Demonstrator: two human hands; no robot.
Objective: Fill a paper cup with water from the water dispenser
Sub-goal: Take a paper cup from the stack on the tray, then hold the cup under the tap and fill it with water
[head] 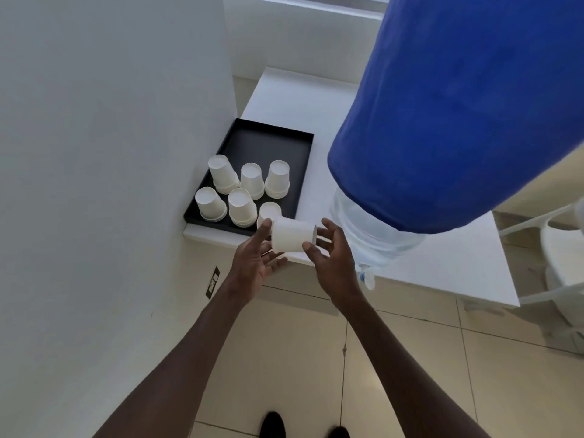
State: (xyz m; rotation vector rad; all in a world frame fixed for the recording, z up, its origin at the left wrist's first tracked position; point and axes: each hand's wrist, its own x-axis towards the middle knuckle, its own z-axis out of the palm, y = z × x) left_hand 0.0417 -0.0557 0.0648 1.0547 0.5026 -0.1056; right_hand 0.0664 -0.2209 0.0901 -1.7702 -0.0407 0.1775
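Note:
A white paper cup (292, 235) lies sideways between my two hands, just in front of the table's edge. My right hand (331, 257) grips it at its base end with thumb and fingers. My left hand (256, 260) is spread, palm up, its fingertips touching the cup's wider end. The water dispenser (458, 121) stands to the right, a big bottle under a blue cover, clear at the bottom. Its small white tap (366, 278) sticks out over the table's front edge, right of my right hand.
A black tray (268, 143) on the white table (442, 263) holds several upside-down stacks of paper cups (249, 180). A white wall (110, 153) rises at the left with a socket (212, 282). A white chair (565, 248) stands at the far right. Tiled floor lies below.

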